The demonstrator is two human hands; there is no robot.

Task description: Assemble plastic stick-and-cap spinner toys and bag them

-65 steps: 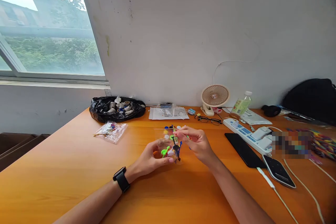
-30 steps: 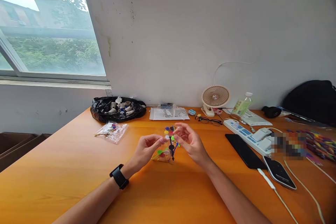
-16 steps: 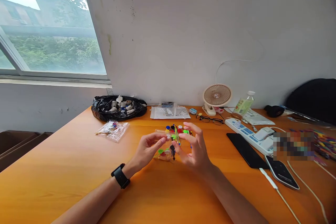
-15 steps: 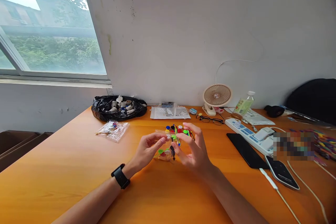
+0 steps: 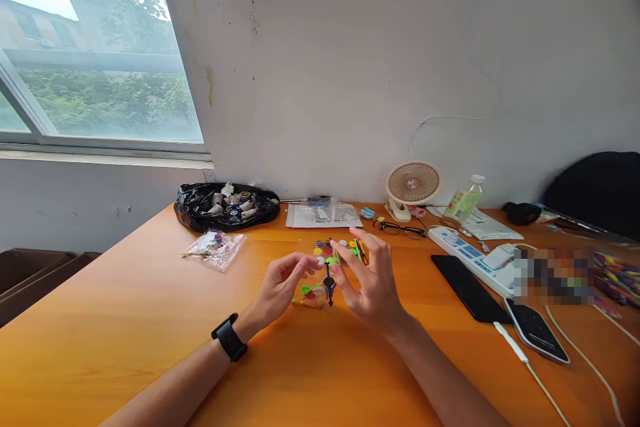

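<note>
A small clear plastic bag of colourful parts (image 5: 316, 293) is pinched at its upper edge between the thumb and fingertips of the left hand (image 5: 281, 282), so that hand is clamped on the bag; the bag's lower end rests on the orange surface (image 5: 125, 340). One black smartwatch (image 5: 229, 337) is worn on the left wrist. The right hand (image 5: 373, 280) is held just right of the bag with its fingers spread apart and nothing gripped; whether it touches the bag cannot be told. A dark stick-shaped piece (image 5: 329, 280) is seen upright between the two hands, at the bag. Beyond the fingertips of both hands, a loose cluster of small round coloured pieces and thin sticks (image 5: 340, 250) is seen; their number cannot be counted.

Further beyond the left hand, one second clear bag of small parts (image 5: 214, 248) lies on the surface, and behind it one black plastic bag (image 5: 225, 205) holding several small rolls. Straight beyond the hands, one flat clear packet (image 5: 323, 215) lies by the wall. Beyond the right hand, one small desk fan (image 5: 412, 185), one pair of glasses (image 5: 399, 229) and one plastic bottle (image 5: 464, 199) are seen. Well to the right of the right hand lie one white power strip (image 5: 473, 255) and two dark phones (image 5: 467, 287) (image 5: 536, 330).
</note>
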